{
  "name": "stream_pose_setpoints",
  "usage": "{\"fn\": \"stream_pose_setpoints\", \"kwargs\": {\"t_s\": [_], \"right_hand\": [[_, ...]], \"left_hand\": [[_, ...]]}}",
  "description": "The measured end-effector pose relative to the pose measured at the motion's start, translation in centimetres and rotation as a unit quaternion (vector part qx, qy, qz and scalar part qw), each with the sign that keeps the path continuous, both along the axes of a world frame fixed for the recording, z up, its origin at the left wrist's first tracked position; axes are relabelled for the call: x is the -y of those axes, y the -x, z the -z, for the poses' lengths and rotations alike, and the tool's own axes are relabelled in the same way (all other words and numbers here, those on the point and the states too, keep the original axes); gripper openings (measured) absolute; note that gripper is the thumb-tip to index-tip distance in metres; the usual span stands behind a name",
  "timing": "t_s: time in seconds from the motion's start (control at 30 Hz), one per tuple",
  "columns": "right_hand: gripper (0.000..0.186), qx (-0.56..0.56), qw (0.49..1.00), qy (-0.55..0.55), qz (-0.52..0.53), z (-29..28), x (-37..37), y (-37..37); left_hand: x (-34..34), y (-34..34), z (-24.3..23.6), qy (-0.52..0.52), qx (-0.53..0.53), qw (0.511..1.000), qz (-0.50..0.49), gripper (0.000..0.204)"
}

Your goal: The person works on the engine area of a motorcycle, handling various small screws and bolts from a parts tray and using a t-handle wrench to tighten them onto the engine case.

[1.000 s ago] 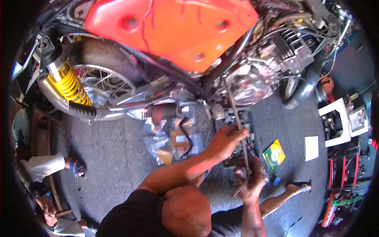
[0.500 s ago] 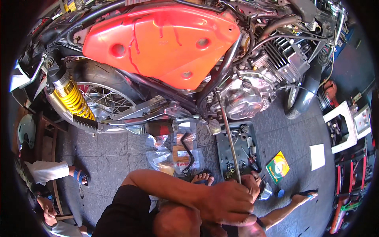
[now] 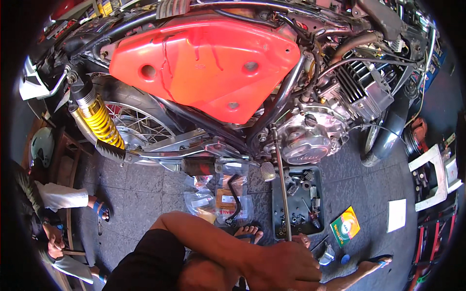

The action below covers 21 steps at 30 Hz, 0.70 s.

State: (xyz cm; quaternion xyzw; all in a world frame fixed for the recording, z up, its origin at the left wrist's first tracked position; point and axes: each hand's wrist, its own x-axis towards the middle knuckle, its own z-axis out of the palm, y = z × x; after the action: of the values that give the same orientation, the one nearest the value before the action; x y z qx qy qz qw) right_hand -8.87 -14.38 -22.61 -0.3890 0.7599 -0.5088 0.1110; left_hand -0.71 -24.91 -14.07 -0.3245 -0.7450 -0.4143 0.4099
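A long metal-handled wrench point(image 3: 283, 194) reaches from the lower left of the engine point(image 3: 310, 138) down to my hands. Its far end meets the engine side beside the black frame tube. My left hand point(image 3: 286, 266) is closed round the near end of the handle, my left forearm crossing in from the left. Mostly hidden behind it, my right hand point(image 3: 303, 240) shows a few curled fingers against the handle. Above stands the motorcycle with a red side panel point(image 3: 204, 68), a yellow shock spring point(image 3: 105, 123) and a footpeg point(image 3: 267, 171) close to the wrench.
Under the handle lies a grey tray point(image 3: 318, 182) of metal parts and a screwdriver. Plastic bags point(image 3: 201, 206) and a black lever point(image 3: 234, 194) lie left of it. A green-yellow packet point(image 3: 345, 226) and white paper point(image 3: 397, 216) are on the right. Another person's hands point(image 3: 54, 240) show far left.
The view has shifted, so the motorcycle sits lower and further right. The wrench handle has swung a little left, and my hands have come lower; my right hand is now more covered.
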Motion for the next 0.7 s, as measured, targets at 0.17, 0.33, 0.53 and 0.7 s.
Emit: {"fn": "stream_pose_setpoints", "kwargs": {"t_s": [0.17,0.33,0.53,0.7], "right_hand": [[0.022,0.054,0.998,0.018,-0.003,1.1,1.2,-2.0],[0.023,0.053,0.999,0.011,-0.003,1.3,1.1,-3.0],[0.025,0.044,0.999,-0.007,0.008,0.9,0.2,-2.6],[0.027,0.045,0.999,-0.03,0.005,-0.3,-1.0,-2.7]], "left_hand": [[0.3,-0.6,-1.3,-0.024,0.094,0.995,0.023,0.047],[-0.6,-0.3,-0.4,-0.029,0.137,0.989,0.047,0.048],[-0.8,-0.2,0.1,-0.079,0.14,0.986,0.053,0.045],[2.0,-1.0,3.4,-0.301,0.185,0.935,-0.035,0.022]]}}
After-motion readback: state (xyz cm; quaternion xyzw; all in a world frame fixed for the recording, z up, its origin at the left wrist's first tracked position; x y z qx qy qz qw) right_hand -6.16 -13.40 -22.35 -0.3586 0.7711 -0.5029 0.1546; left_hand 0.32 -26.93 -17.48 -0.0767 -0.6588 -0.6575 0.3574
